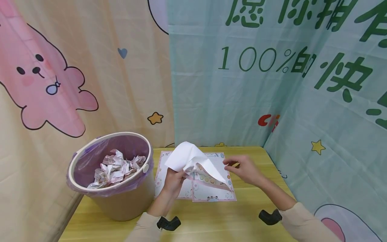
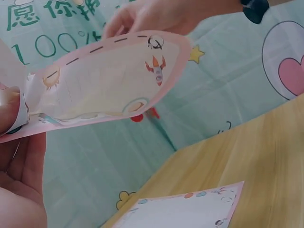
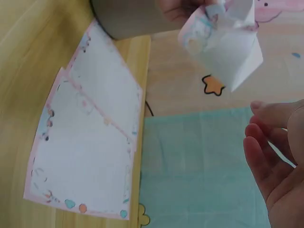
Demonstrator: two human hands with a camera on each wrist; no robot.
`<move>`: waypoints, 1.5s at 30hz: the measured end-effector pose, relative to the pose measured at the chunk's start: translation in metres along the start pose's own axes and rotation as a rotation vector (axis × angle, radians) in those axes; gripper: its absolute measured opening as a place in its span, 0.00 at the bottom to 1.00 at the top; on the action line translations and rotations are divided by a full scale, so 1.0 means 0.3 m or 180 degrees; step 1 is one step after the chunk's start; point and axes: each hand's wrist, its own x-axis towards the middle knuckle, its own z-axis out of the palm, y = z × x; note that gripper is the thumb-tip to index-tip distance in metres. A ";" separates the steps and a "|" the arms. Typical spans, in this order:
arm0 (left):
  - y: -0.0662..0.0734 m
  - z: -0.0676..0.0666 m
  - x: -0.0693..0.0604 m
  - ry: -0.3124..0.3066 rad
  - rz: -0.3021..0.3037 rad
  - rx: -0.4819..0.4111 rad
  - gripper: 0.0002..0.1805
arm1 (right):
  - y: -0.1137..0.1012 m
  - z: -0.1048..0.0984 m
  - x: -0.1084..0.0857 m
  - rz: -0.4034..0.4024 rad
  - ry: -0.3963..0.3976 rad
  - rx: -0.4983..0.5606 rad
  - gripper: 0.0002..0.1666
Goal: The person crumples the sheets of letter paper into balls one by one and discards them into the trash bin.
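A partly crumpled sheet of paper (image 1: 188, 156), white on the outside with a pink printed border, is pinched in my left hand (image 1: 173, 183) above the table. In the left wrist view the sheet (image 2: 104, 78) bends outward from the thumb, its dashed border and small rocket showing. My right hand (image 1: 246, 169) hovers to the right of the sheet, apart from it, fingers loosely bent with nothing between them. The right wrist view shows this hand (image 3: 280, 152) with thumb and fingers spread. Two flat printed sheets (image 1: 211, 193) lie overlapping on the table beneath.
A beige bin (image 1: 124, 205) with a purple liner stands on the left of the wooden table (image 1: 205, 222), holding several crumpled papers (image 1: 116, 168). Printed curtains (image 1: 211, 101) hang behind the table and along its right side.
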 end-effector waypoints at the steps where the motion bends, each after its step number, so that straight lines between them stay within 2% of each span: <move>1: 0.010 -0.011 -0.002 -0.0065 0.0033 -0.0146 0.22 | 0.011 -0.008 -0.015 -0.0015 0.0017 -0.0054 0.12; 4: 0.038 -0.033 -0.010 -0.0298 0.0118 -0.0503 0.23 | 0.043 -0.010 -0.055 -0.0204 0.0088 -0.0211 0.21; 8: 0.056 -0.039 -0.023 -0.0621 0.0185 -0.0798 0.21 | 0.069 0.025 -0.086 -0.0790 0.0262 -0.0396 0.31; 11: 0.048 -0.039 -0.031 -0.0837 0.0172 -0.0977 0.19 | 0.068 0.060 -0.092 -0.1236 0.0381 -0.0375 0.38; 14: 0.037 -0.037 -0.040 -0.0928 0.0097 -0.0978 0.19 | 0.056 0.093 -0.091 -0.1456 0.0403 -0.0136 0.41; 17: 0.028 -0.033 -0.043 -0.0948 0.0045 -0.0775 0.19 | 0.043 0.118 -0.086 -0.1467 0.0374 0.0238 0.36; 19: 0.022 -0.031 -0.043 -0.0967 0.0041 -0.0626 0.21 | 0.035 0.129 -0.085 -0.1406 0.0361 0.0495 0.31; 24: -0.002 -0.006 -0.058 -0.0933 -0.0007 -0.0433 0.23 | 0.018 0.147 -0.094 -0.1184 0.0432 0.0820 0.22; 26: -0.011 0.015 -0.071 -0.0929 -0.0118 -0.0363 0.22 | 0.010 0.154 -0.098 -0.0958 0.0494 0.1055 0.20; 29: -0.022 0.046 -0.088 -0.0845 -0.0279 -0.0239 0.20 | -0.006 0.161 -0.096 -0.0498 0.0631 0.1592 0.15; 33: -0.032 0.072 -0.094 -0.0686 -0.0307 -0.0101 0.18 | -0.034 0.162 -0.092 0.0072 0.0892 0.2078 0.09; 35: -0.036 0.079 -0.093 -0.0718 -0.0279 -0.0034 0.18 | -0.045 0.160 -0.093 0.0306 0.0993 0.2226 0.09; 39: -0.040 0.096 -0.102 -0.0976 -0.0249 0.0094 0.22 | -0.056 0.154 -0.090 0.0633 0.1119 0.2412 0.15; 42: -0.038 0.117 -0.113 -0.1092 -0.0225 0.0142 0.23 | -0.061 0.145 -0.084 0.0741 0.1140 0.2509 0.23; 45: -0.033 0.140 -0.118 -0.1041 -0.0225 0.0169 0.23 | -0.069 0.133 -0.076 0.0710 0.1101 0.2428 0.28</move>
